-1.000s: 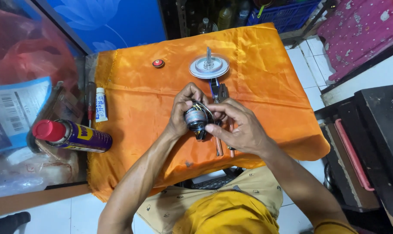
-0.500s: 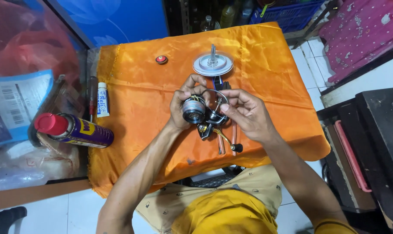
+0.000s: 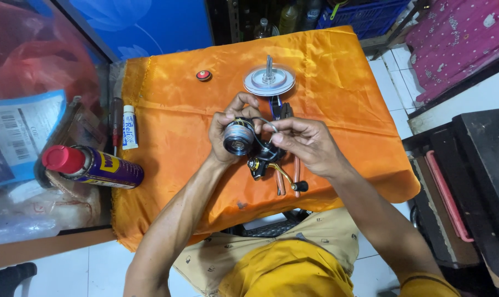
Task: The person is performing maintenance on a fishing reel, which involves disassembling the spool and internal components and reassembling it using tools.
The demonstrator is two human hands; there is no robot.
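A fishing reel point(image 3: 248, 144) with a dark spool and a black and gold body is held above the orange cloth point(image 3: 337, 88) that covers a small table. My left hand point(image 3: 227, 129) wraps around the spool end. My right hand point(image 3: 307, 144) pinches the thin wire bail at the reel's top right. The reel's crank handle with a black knob point(image 3: 300, 186) hangs down toward me. A pair of pliers point(image 3: 285, 165) with orange grips lies on the cloth under the reel, mostly hidden by my hands.
A round silver disc with an upright shaft point(image 3: 269, 80) and a small red cap point(image 3: 203, 75) sit at the cloth's far side. A white tube point(image 3: 129, 127), a screwdriver point(image 3: 116, 124) and a blue spray can with a red cap point(image 3: 92, 168) lie at the left.
The reel has turned in my hands, and its handle now hangs down toward me. My right hand has shifted from the reel's body to the wire bail.
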